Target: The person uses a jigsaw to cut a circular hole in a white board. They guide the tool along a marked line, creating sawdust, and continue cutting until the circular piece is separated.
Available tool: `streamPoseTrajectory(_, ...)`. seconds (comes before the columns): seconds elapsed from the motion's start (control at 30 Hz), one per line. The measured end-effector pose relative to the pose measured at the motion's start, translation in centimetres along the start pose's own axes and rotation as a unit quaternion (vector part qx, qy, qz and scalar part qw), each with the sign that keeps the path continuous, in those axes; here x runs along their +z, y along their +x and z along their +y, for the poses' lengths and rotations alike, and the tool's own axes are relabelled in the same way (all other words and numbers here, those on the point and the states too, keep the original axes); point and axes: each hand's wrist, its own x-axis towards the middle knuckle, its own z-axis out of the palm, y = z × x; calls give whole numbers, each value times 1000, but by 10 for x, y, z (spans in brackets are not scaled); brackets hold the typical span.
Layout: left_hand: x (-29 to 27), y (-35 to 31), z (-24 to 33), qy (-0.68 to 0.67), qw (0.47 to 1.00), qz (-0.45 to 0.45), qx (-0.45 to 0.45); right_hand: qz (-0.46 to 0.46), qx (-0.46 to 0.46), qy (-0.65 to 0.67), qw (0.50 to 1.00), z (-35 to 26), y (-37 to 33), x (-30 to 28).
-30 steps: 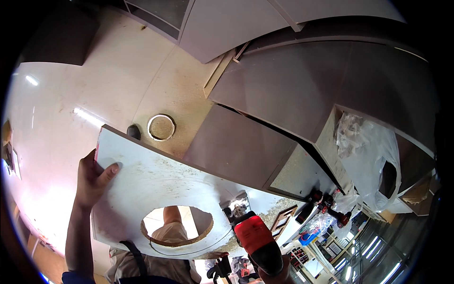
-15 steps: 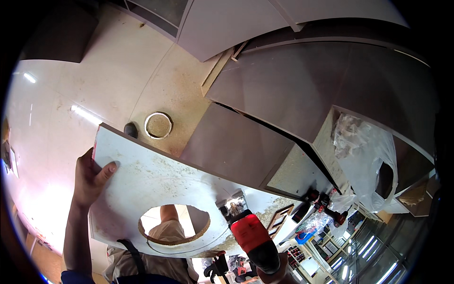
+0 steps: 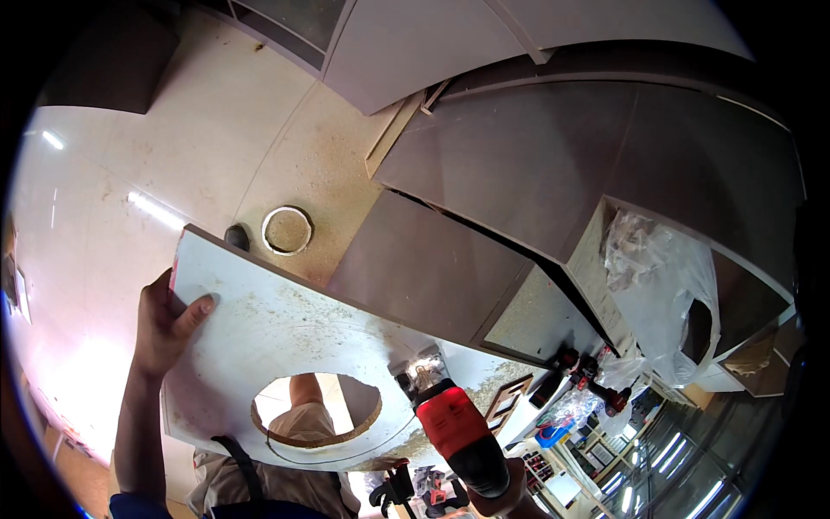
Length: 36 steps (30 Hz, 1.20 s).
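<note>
The left hand [image 3: 166,327] grips a white board [image 3: 229,346] by its edge; the right hand [image 3: 515,490] holds a red power tool [image 3: 456,422] at the board. A ring [image 3: 265,232] lies on the floor [image 3: 203,130].

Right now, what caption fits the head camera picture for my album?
The left hand grips a holed white board while the right hand holds a red and black power tool.

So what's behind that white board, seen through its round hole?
Behind the white board, part of a bare leg, beige shorts and a bright pale surface show. The board covers the rest, so what else is there can't be seen.
</note>
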Motion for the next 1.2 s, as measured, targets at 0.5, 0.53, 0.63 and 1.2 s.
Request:
streamPoseTrajectory(0.5,0,2,-2,0,1000,7,-11,-82,-77,-4,994,-58,100,32)
streamPoseTrajectory(0.53,-1,2,-2,5,1000,6,-13,-84,-78,-5,993,-59,102,33)
streamPoseTrajectory(0.63,0,2,-5,-9,1000,7,-5,-84,-77,-4,993,-61,100,31)
streamPoseTrajectory(1.2,0,2,-8,-6,1000,12,-2,-104,-77,-18,991,-85,108,27)
